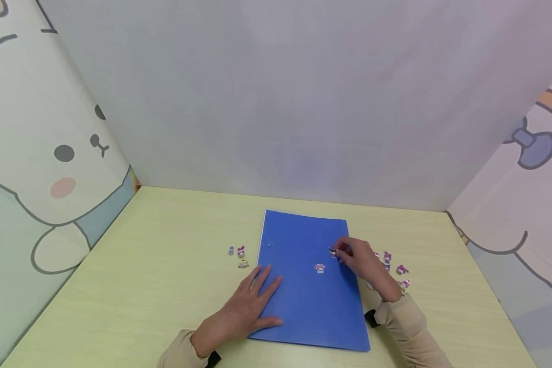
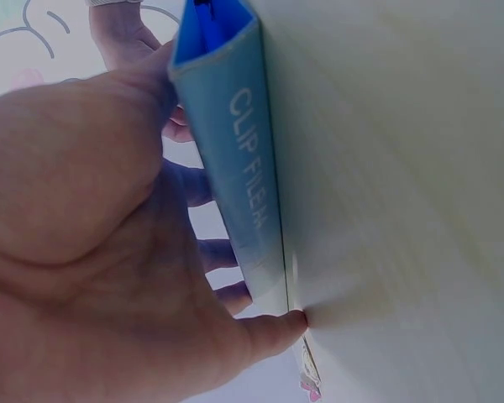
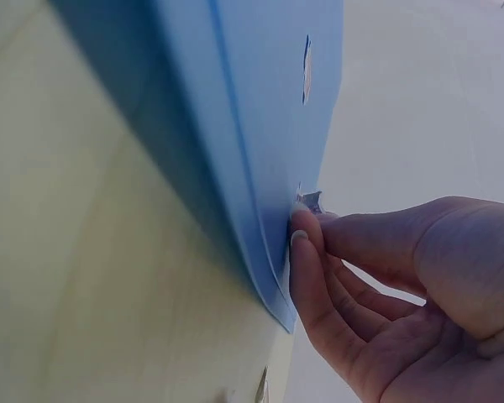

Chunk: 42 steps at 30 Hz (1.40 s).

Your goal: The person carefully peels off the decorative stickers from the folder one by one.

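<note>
A blue clip file (image 1: 313, 312) lies closed on the table, its lettered spine (image 2: 244, 168) facing my left palm in the left wrist view. My left hand (image 1: 244, 312) rests spread over the file's lower left edge, with the little finger down on the tabletop. Near the file's right edge, my right hand (image 1: 362, 261) pinches a small dark cartoon sticker (image 1: 333, 252) between thumb and fingertips, right at the cover. Another sticker (image 1: 319, 268), pink and white, lies flat on the cover, left of and below that hand.
Several small stickers (image 1: 402, 269) lie on the table right of the file, some partly hidden by my right wrist. To the left are a purple-eared sticker (image 1: 241, 251) and two others. Pale fabric (image 1: 285, 102) hangs behind the table (image 1: 133, 266); cartoon-printed sheets flank it.
</note>
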Each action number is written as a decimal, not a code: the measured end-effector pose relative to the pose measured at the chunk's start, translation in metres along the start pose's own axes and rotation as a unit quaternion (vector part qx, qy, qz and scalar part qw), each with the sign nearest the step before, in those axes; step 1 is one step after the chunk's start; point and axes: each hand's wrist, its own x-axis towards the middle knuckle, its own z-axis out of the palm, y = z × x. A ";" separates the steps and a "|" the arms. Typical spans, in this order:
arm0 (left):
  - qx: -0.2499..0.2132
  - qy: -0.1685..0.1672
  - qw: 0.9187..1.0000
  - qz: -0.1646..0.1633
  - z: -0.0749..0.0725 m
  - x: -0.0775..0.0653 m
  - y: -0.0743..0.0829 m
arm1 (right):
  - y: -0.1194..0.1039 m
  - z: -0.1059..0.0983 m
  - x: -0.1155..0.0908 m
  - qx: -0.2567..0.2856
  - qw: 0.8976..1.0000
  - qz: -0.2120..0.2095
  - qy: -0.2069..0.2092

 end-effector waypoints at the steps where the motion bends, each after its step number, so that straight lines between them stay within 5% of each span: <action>1: 0.001 -0.002 1.000 -0.001 0.000 0.000 0.000 | 0.000 0.000 0.000 0.000 1.000 0.000 0.000; 26: -0.006 0.003 1.000 -0.001 0.003 0.000 -0.002 | 0.006 -0.013 -0.008 0.038 0.999 -0.005 0.006; 42: -0.005 0.010 1.000 0.006 0.004 0.000 -0.002 | 0.013 -0.025 -0.017 -0.023 0.998 -0.029 0.060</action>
